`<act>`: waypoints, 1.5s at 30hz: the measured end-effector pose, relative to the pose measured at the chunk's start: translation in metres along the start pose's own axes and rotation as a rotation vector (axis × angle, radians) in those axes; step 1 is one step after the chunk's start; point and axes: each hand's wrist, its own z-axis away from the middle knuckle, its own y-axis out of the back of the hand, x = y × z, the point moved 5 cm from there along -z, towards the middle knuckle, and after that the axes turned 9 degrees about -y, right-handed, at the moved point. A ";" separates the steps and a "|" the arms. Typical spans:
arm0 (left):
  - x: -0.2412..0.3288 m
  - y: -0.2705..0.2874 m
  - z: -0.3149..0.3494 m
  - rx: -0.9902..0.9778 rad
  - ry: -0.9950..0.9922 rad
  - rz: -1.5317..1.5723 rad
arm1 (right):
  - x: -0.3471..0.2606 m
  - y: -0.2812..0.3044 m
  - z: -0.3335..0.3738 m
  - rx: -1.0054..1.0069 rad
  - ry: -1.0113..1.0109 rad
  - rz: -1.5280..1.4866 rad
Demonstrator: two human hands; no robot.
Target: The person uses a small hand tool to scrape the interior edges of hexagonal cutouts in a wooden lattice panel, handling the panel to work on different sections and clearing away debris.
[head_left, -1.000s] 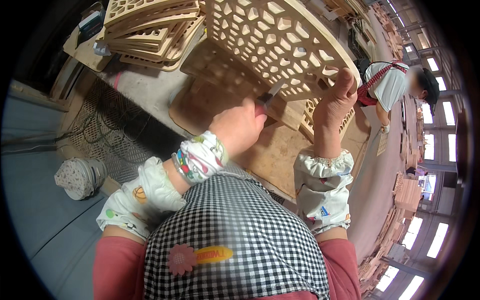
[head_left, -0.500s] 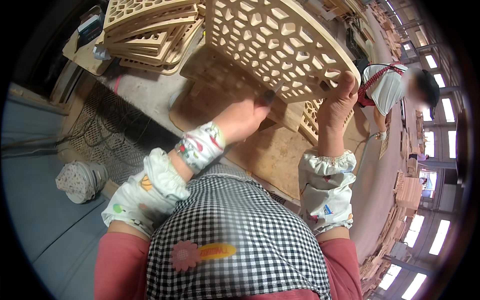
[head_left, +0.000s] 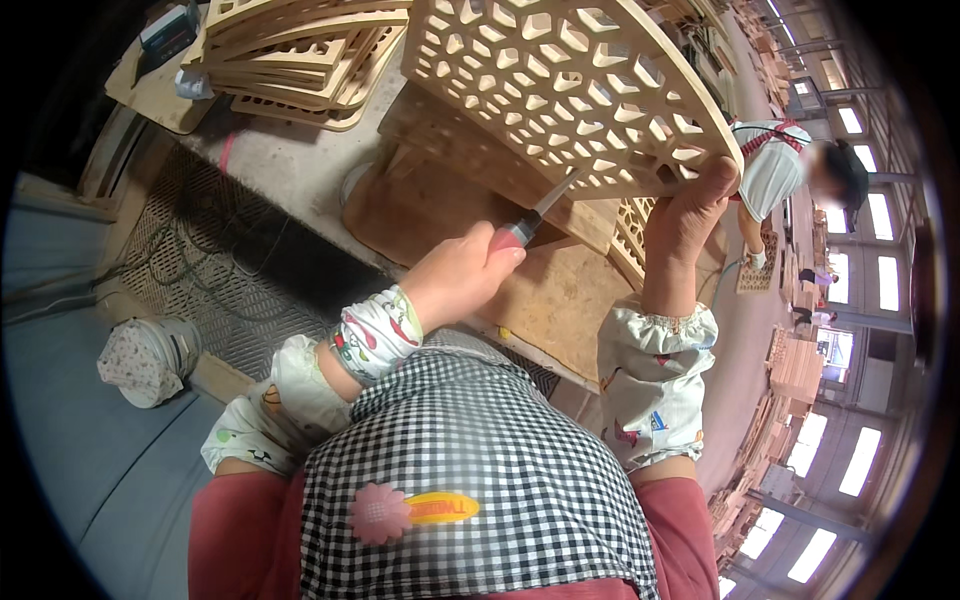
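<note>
A pale wooden panel [head_left: 697,100], pierced all over with angular openings, stands tilted before me. My right hand [head_left: 688,222] grips its lower right corner, thumb on the near face. In my left hand [head_left: 458,278] is a hand tool [head_left: 520,230] with a red-and-dark handle and a slim metal shaft. The fingers are closed round the handle, and the shaft points up at the panel's lower edge openings. Whether its tip touches the wood I cannot tell. Behind and below the panel is a brown wooden support [head_left: 465,150]. Part of another pierced panel [head_left: 632,243] shows beneath.
Several pierced panels [head_left: 290,75] lie stacked at the upper left, beside a dark box [head_left: 168,35]. A brown board [head_left: 560,325] covers the near worktop. A covered bucket [head_left: 145,365] stands on the left. Another person [head_left: 775,165] works at the right, holding a similar panel [head_left: 757,265].
My left hand and the tool have drawn back down and left from the panel, so more of the shaft shows. The panel and my right hand have shifted slightly right in view.
</note>
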 end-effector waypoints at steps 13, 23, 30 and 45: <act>-0.004 -0.032 -0.051 0.023 0.004 -0.105 | -0.007 -0.006 0.007 0.114 0.007 0.037; 0.014 -0.028 -0.036 0.038 0.028 -0.103 | -0.007 -0.004 0.007 0.094 0.000 0.067; 0.022 -0.020 -0.027 0.081 -0.026 -0.435 | 0.004 0.014 0.000 0.102 0.034 0.074; 0.015 0.000 0.003 0.030 -0.044 -0.486 | -0.004 -0.002 0.007 0.161 -0.075 0.041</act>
